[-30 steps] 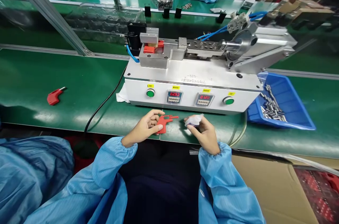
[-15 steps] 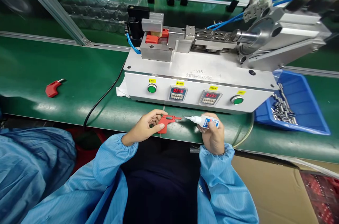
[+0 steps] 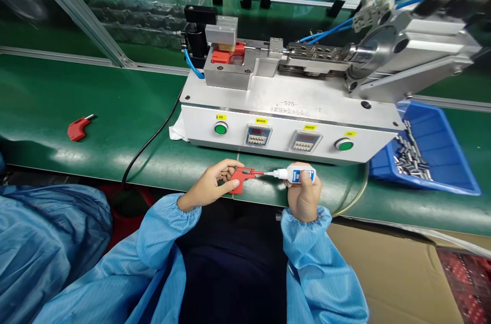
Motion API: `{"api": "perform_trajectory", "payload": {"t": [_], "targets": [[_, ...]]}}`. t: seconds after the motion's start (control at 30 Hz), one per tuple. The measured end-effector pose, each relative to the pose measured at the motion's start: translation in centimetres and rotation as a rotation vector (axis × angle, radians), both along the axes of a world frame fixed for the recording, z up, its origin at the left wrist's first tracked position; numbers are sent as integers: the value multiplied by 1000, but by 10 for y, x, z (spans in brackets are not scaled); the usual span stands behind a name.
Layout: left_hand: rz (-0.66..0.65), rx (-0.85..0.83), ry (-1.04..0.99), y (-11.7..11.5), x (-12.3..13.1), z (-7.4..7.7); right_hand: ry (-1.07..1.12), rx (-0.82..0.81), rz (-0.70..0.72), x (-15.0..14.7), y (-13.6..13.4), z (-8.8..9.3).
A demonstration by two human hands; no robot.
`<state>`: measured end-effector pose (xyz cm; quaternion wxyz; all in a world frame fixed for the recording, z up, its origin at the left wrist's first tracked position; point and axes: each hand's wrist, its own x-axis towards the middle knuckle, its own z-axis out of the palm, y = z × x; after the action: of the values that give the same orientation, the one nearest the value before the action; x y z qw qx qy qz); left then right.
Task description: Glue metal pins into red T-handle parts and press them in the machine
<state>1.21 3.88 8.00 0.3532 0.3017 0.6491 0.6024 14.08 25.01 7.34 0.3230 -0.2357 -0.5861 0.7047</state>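
Note:
Near the bench's front edge, my left hand (image 3: 210, 183) pinches a red pistol-shaped plastic part (image 3: 239, 181), its thin barrel pointing right. My right hand (image 3: 306, 195) is wrapped round a small white glue bottle (image 3: 301, 175) with a blue label, held on its side. The bottle's narrow nozzle points left and its tip meets the end of the red barrel; whether any glue comes out is too small to see. Behind both hands stands a metal press machine (image 3: 291, 94), with another red part (image 3: 226, 54) clamped in its fixture at the left.
A blue bin (image 3: 445, 145) with many metal tubes (image 3: 412, 155) stands right of the machine. Another red part with a metal tip (image 3: 79, 129) lies on the green bench at left. A black cable (image 3: 149, 141) crosses the bench. A co-worker's blue sleeve (image 3: 49, 242) is at lower left.
My right hand has brought the glue bottle left, closing the gap between nozzle and red barrel. The machine's red number displays have gone dark, and its slide has shifted slightly. My left hand stays put.

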Motion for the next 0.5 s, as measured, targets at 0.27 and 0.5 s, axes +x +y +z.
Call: {"api": "perform_trajectory", "payload": {"t": [0.27,0.5], "targets": [[16,37,-13,0,1,-2,-9,-11,1,1,-1,2],[16,32,-10,-1,0,-2,20,-42,-15,1,-1,1]]}}
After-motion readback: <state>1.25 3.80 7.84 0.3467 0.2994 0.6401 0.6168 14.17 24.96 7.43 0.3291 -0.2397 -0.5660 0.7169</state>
